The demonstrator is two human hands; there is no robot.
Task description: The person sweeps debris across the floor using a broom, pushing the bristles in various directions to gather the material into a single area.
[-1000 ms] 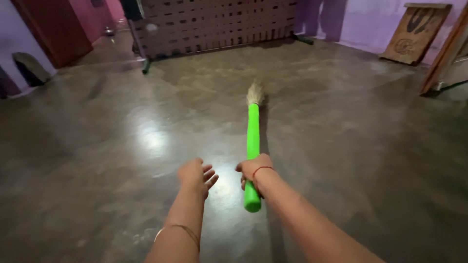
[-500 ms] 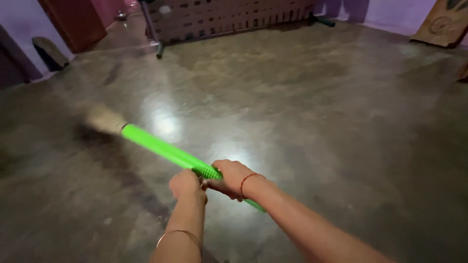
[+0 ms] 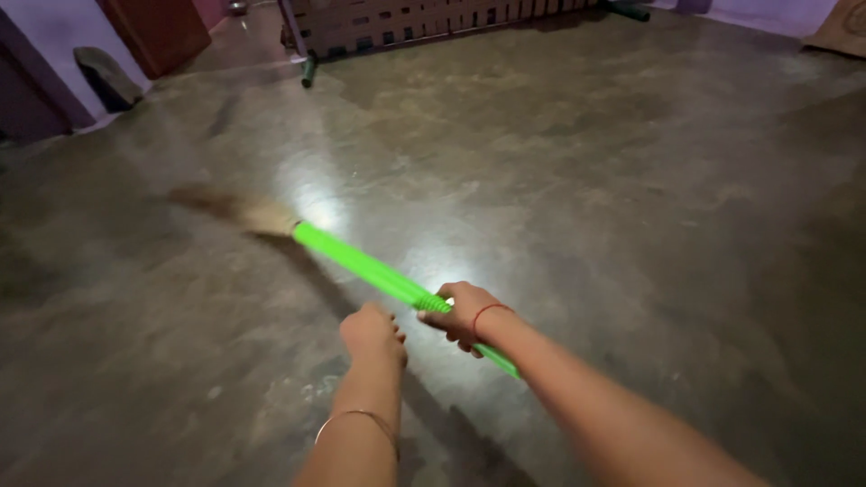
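Right hand [image 3: 462, 311] wrapped tight round green broom [image 3: 361, 268], bristles low left over glossy brown floor [image 3: 586, 180]. Left hand [image 3: 372, 332] loosely curled, empty, beside handle. Lattice frame [image 3: 406, 18], purple walls at far end.

The broom [image 3: 361, 266] bristles blur; its handle end hides under the right hand [image 3: 462, 311].

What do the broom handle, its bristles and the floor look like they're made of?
The broom handle, gripped by the right hand, looks like glossy bright green plastic, ribbed near the grip. The bristles look like dry tan grass or straw, though blurred. The floor seems polished cement or stone: mottled grey-brown with a bright light reflection.
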